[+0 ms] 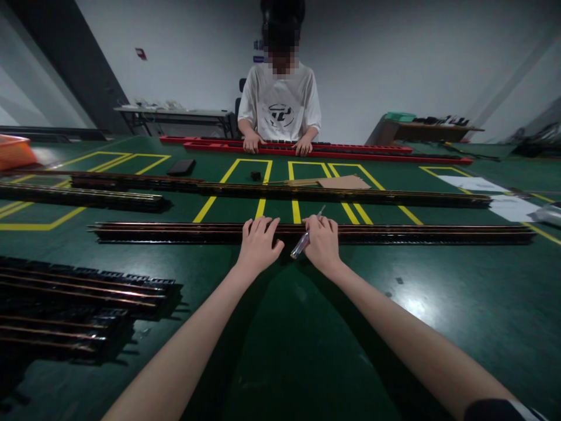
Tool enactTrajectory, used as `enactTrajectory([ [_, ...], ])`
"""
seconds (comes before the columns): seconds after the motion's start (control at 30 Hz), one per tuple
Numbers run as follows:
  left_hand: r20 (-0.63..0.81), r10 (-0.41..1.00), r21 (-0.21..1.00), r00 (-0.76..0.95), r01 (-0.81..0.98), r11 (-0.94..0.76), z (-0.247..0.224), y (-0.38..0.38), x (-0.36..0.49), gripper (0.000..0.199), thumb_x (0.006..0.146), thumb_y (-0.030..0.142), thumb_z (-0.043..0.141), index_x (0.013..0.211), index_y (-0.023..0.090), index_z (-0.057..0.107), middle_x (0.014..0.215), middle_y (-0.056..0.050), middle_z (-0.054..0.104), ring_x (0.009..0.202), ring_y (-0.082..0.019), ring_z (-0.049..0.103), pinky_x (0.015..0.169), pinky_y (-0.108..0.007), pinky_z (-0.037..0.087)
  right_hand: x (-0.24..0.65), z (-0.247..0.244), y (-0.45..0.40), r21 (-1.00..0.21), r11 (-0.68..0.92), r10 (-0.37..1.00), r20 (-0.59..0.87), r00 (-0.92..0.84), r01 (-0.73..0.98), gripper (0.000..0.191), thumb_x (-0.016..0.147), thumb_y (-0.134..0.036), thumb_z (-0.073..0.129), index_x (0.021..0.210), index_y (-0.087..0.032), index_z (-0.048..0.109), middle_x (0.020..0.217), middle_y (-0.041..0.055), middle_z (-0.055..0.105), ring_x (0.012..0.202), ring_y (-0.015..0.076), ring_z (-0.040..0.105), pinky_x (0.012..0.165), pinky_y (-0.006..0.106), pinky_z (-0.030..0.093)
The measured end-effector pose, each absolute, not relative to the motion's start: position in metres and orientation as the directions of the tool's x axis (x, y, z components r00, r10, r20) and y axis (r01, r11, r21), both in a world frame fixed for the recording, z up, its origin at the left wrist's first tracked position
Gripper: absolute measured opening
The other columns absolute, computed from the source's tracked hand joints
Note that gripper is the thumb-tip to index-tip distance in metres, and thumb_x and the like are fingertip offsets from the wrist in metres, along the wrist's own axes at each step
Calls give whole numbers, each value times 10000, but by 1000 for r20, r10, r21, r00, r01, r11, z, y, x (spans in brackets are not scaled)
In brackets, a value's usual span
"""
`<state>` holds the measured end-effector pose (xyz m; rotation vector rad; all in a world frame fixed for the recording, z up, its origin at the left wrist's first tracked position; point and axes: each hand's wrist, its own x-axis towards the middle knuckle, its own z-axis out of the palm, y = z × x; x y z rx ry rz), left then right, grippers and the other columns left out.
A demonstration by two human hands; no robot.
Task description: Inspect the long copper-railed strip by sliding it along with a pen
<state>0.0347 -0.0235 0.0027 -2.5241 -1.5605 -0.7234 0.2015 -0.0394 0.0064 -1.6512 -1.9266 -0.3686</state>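
A long black rail with thin copper-coloured strips lies across the green table in front of me. Near its middle, my left hand grips it, the fingers over the top and the thumb on the near side. A little to the right, my right hand is closed around a screwdriver with a clear handle. The screwdriver is tilted, its shaft pointing up and away past the fingers. This hand also rests against the rail. The fingertips of both hands are partly hidden.
More black rails lie at the near left, with others beyond mine. Across the table, a person has both hands by red rails. Cardboard, white paper and an orange bin are on the table.
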Motion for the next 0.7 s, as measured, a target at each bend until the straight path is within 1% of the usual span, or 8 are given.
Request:
enactTrajectory([
  [0.13,439,819,169,370,861,-479,2,-23,34,477,853,293,415,1294,135,504,1289,-130,551,1239,-268,453,1094,-497,255,207,5,-37,-229,210,820,571,-44,950,222,688,-15,426,798,-208,423,855,111,646,881,286,535,821,393,337],
  [0.3,449,813,162,370,861,-482,0,-22,34,468,854,294,416,1288,144,507,1286,-130,553,1240,-269,452,1090,-498,258,212,1,-34,-293,236,813,581,-23,926,243,663,-19,443,790,-220,393,856,108,653,876,292,536,822,395,344],
  [0.47,494,788,167,368,849,-501,5,-25,35,398,861,261,417,1229,178,546,1251,-108,582,1227,-252,472,1089,-480,260,213,0,-33,-300,241,817,577,-26,923,248,655,-21,451,790,-219,389,859,103,648,877,283,539,818,384,348],
  [0.6,535,760,175,369,832,-527,8,-28,34,332,874,213,395,1133,178,600,1162,-93,626,1144,-231,530,1053,-445,318,213,0,-33,-298,244,811,584,-26,923,250,655,-18,449,785,-222,385,855,99,647,861,277,544,815,385,356],
  [0.7,538,759,165,367,837,-522,7,-27,34,333,873,210,400,1137,170,599,1150,-98,628,1122,-235,539,1028,-440,346,213,0,-34,-312,257,813,581,-30,915,257,644,-17,450,786,-221,385,859,97,647,873,277,548,824,388,358],
])
